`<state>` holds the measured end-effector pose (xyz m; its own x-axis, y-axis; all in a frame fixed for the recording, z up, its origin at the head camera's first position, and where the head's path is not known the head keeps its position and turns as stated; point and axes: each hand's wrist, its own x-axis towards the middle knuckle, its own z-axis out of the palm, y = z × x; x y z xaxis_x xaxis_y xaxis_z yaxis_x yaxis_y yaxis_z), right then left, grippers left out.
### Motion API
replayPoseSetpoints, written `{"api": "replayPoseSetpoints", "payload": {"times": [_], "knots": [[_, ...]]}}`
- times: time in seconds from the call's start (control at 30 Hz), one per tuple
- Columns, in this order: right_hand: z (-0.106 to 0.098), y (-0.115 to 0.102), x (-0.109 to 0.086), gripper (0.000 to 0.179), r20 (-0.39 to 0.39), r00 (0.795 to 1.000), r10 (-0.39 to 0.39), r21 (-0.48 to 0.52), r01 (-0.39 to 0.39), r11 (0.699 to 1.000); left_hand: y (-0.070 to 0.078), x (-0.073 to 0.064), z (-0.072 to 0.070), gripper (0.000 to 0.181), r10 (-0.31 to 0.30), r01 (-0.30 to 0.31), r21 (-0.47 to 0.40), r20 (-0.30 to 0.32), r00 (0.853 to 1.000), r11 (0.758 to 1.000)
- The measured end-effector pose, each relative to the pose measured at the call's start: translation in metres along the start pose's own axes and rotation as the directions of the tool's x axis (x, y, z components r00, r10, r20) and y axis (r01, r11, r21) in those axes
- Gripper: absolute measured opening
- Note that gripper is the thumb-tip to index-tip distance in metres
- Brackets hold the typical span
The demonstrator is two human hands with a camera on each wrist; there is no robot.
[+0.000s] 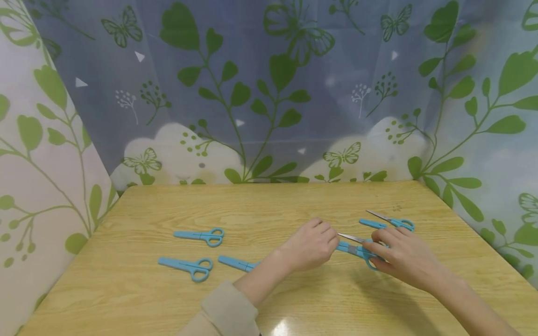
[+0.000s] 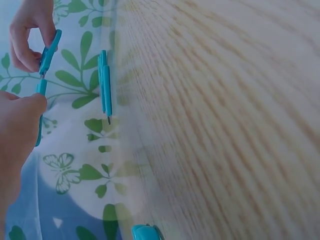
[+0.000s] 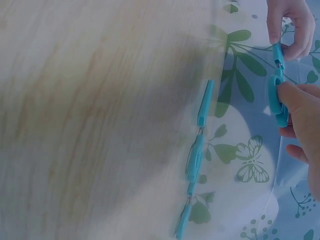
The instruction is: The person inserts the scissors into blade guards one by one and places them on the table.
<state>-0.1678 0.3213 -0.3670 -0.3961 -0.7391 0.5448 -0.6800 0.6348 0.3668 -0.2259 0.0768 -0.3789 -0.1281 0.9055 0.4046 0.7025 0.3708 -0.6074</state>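
Note:
A pair of blue-handled scissors (image 1: 360, 252) is held between my two hands over the right half of the table. My right hand (image 1: 401, 254) grips its handles (image 3: 274, 97), the thumb and fingers around the loops. The blades stand apart; one bare metal blade (image 1: 350, 237) points left toward my left hand (image 1: 313, 245). That hand pinches the blue blade cover (image 2: 41, 107), mostly hidden behind its fingers in the head view. A strip of grey metal shows between cover and handles. Just beyond my right hand lie uncovered scissors (image 1: 404, 224) and a loose blue cover (image 1: 372, 224).
On the left half of the wooden table (image 1: 126, 298) lie covered blue scissors (image 1: 201, 235), a second covered pair (image 1: 187, 267) nearer, and a third pair (image 1: 238, 263) partly behind my left forearm. A leaf-patterned curtain (image 1: 260, 93) stands along the back and sides.

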Motion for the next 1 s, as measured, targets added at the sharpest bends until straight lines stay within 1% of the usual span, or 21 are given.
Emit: {"api": "replayPoseSetpoints", "payload": {"times": [0.17,0.27,0.43,0.53,0.63,0.7,0.87,1.0], "knots": [[0.000,0.001,0.002,0.045,-0.024,0.999,-0.030,0.002,0.030,1.000,-0.001,0.001,0.000,0.023,0.011,-0.010,0.013,-0.034,0.999,1.000],[0.001,0.000,0.003,0.044,-0.022,0.999,-0.044,-0.001,0.044,0.999,-0.002,0.001,-0.001,0.023,0.015,-0.013,0.033,-0.055,0.998,0.999],[0.002,-0.003,0.007,0.044,0.005,0.998,-0.064,-0.020,0.064,0.998,-0.002,-0.001,-0.002,0.023,0.017,-0.014,0.068,-0.048,0.999,0.998],[0.003,-0.004,0.011,0.042,0.005,0.998,-0.064,-0.016,0.065,0.998,-0.003,-0.003,-0.004,0.022,0.000,0.004,0.078,-0.044,0.999,0.997],[0.004,-0.004,0.014,0.042,-0.007,0.998,-0.060,-0.008,0.060,0.998,-0.004,-0.004,-0.006,0.020,-0.025,0.029,0.076,-0.052,0.998,0.997],[0.003,-0.005,0.016,0.042,-0.014,0.998,-0.062,-0.007,0.062,0.998,-0.005,-0.005,-0.006,0.019,-0.027,0.031,0.074,-0.055,0.998,0.997],[0.002,-0.007,0.019,0.041,-0.022,0.997,-0.076,0.018,0.076,0.997,-0.008,-0.008,-0.008,0.021,0.003,0.000,0.067,-0.041,0.999,0.998],[0.003,-0.010,0.019,0.039,-0.073,0.992,-0.099,0.034,0.102,0.994,-0.008,-0.009,-0.010,0.021,0.040,-0.037,0.076,-0.042,0.998,0.996]]}}
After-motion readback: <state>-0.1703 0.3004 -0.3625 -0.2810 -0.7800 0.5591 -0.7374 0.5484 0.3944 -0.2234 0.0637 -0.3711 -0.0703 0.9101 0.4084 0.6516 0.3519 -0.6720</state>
